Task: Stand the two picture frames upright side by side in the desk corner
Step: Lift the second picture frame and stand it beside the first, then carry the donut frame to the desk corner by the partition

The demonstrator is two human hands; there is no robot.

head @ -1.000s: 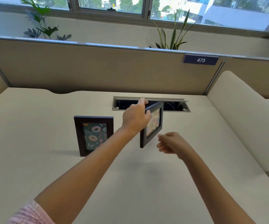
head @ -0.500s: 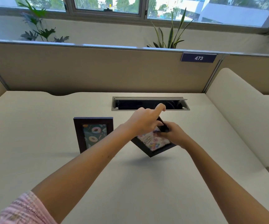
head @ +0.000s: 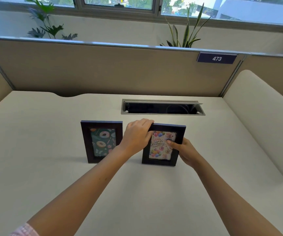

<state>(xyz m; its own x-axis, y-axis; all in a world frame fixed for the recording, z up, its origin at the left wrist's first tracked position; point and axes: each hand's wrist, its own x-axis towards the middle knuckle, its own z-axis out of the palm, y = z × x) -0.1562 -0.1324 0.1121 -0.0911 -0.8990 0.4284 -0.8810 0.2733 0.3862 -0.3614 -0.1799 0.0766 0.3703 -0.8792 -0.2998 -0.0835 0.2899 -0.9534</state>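
At about nine o'clock of the view's centre, the dark wooden frame with the doughnut print on green [head: 101,141] stands upright on the pale cream desk top [head: 35,150], facing the camera, with no hand on it. Its shadow falls on the desk toward eight o'clock.

Just to its three o'clock, with a small gap between them, stands the second dark wooden frame holding a "Happy Birthday" balloon card [head: 162,145]. Its lower edge appears to sit on the desk, and it tilts slightly, its top leaning toward one o'clock. The two frames stand side by side but do not touch.

The left hand [head: 137,136] reaches in from seven o'clock and is closed over the birthday frame's upper left corner, fingers curled across the top edge and thumb against the front. A pink patterned sleeve [head: 23,229] shows at the lower left edge of the view.

The right hand [head: 184,151] comes in from five o'clock and is clamped on the same frame's right side, thumb pressed on the glass and the other fingers hidden behind it.

Beyond the frames, toward twelve o'clock, an open grey metal cable slot [head: 162,108] is set into the desk. Behind it rises a beige partition [head: 103,70] carrying a dark blue plate numbered 473 [head: 217,58] at two o'clock, with green plants [head: 186,34] and windows above.
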